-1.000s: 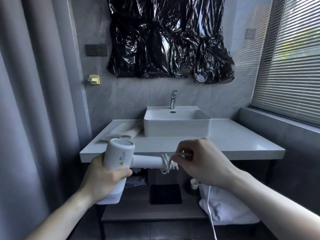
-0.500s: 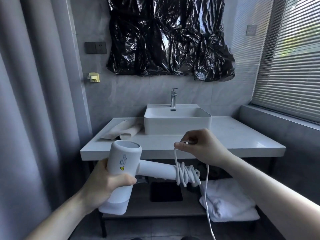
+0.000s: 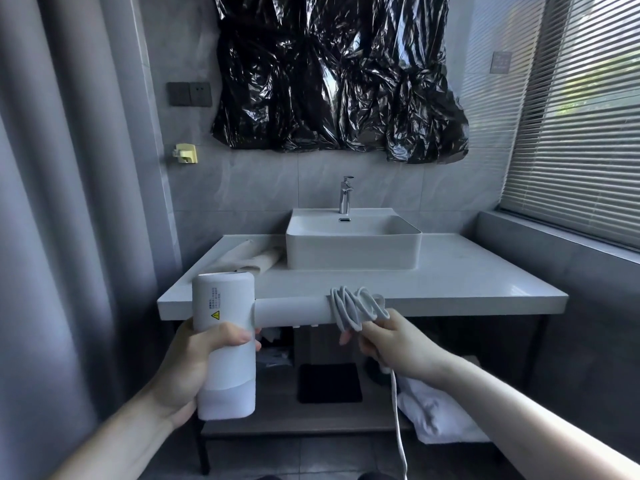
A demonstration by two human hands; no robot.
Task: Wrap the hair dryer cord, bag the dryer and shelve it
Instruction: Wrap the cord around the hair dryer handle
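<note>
At handle end, my right hand grips cord; left hand clamps dryer. I'd keep tension, lay turns side by side.

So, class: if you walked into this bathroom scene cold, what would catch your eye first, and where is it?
First, the white hair dryer in the foreground: the left hand grips its body, while the right hand holds white cord looped around the handle's end, the rest trailing down. Next, the crinkled black plastic sheet on the wall above the white basin.
</note>
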